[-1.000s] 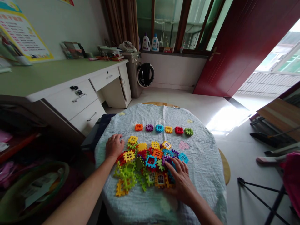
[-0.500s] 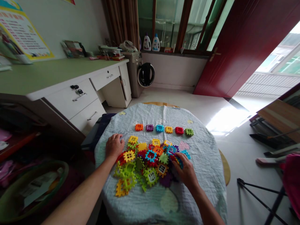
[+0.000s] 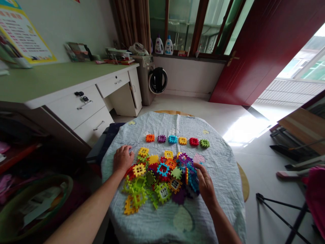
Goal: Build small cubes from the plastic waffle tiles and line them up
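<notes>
Clock directions are being taken from the middle of a heap of plastic lattice pieces (image 3: 165,178), which is being supported by a round desk (image 3: 243,183) covered with a pale blue cloth (image 3: 223,162). At the far left, toward ten o'clock, a white drawer unit (image 3: 93,105) is being noted. The left hand (image 3: 123,158) is being rested at ten o'clock, against the heap's edge; its grip is being loosely curled, and whether anything is being held beneath the palm cannot be told. At eight o'clock, a yellow frame (image 3: 131,210) is being overlapped by a lime frame (image 3: 140,204). From just before twelve to two o'clock, apart from the heap, a row is being presented: orange (image 3: 150,138), purple (image 3: 161,138), blue (image 3: 173,139), yellow (image 3: 182,140), red (image 3: 194,141) and green (image 3: 204,143) blocks. Near the centre, a blue frame (image 3: 163,164) is lying uppermost. At two o'clock, a purple window piece (image 3: 185,158) is being seen tilted. At three o'clock, blue pieces (image 3: 193,183) are being met by the right hand (image 3: 205,181); its grip is being bent, but whether it is clasping them cannot be told. Farther right, toward one o'clock, a red door (image 3: 238,54) is being observed.
</notes>
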The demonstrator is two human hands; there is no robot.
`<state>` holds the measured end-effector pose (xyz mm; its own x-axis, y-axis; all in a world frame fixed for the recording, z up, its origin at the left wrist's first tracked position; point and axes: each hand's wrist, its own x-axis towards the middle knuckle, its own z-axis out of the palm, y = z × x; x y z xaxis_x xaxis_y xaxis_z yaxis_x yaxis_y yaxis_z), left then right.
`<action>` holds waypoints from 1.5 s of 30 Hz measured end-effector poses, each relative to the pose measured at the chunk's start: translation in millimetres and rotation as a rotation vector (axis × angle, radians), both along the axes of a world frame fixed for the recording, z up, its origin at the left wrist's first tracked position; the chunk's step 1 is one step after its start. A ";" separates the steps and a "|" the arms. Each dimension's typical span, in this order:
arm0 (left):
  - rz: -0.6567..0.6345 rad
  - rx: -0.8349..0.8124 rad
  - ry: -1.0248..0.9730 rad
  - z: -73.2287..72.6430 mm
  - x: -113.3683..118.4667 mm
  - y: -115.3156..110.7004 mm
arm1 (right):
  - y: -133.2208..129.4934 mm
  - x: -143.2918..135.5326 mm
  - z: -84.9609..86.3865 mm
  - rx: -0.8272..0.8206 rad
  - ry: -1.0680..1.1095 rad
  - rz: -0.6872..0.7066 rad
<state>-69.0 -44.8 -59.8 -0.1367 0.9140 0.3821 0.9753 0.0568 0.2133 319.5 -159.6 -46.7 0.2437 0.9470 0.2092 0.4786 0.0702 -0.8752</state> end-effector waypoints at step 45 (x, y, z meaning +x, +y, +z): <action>-0.020 0.027 0.005 -4.2 -3.6 2.5 | 18.3 -11.8 22.4 -0.132 -0.374 0.221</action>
<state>-72.7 -42.3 -64.1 -0.1166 0.9057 0.4076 0.9772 0.0313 0.2099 307.7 -141.4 -24.3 -0.0369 0.9923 0.1179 0.7497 0.1055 -0.6533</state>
